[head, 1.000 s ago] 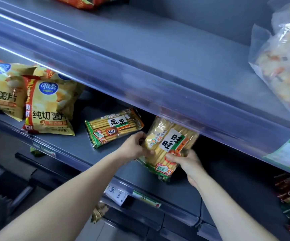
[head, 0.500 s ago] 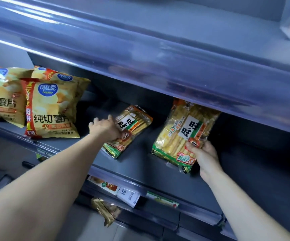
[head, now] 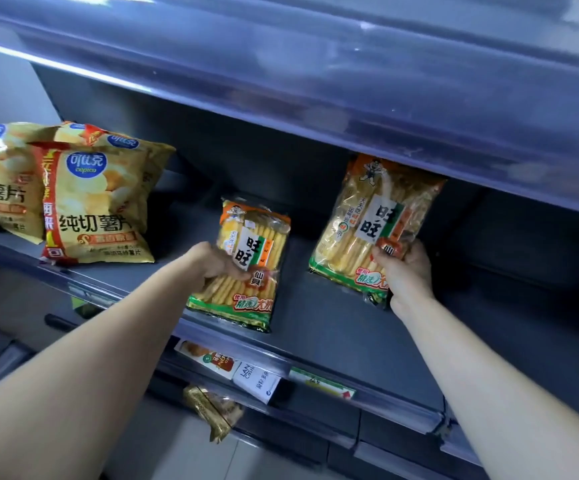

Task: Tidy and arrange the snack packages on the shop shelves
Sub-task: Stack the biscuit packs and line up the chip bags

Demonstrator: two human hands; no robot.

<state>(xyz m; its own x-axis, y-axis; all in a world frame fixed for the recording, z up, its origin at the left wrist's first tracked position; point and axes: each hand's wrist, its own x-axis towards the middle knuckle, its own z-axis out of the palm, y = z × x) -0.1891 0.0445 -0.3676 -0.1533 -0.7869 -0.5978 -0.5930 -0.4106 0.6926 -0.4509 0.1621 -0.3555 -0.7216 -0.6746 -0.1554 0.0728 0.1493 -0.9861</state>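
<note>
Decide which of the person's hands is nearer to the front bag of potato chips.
Left. The left hand grips the smaller cracker pack just right of the front chip bag; the right hand grips the larger cracker pack farther right.

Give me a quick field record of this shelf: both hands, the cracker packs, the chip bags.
left hand: grips the left rice cracker pack at its left edge
right hand: grips the right rice cracker pack at its lower right corner
pack spacing: apart, with bare shelf between them
pack pose: both label side up, top ends toward the back of the shelf
chip bags: at least two at the far left, overlapping, touched by neither hand
</note>
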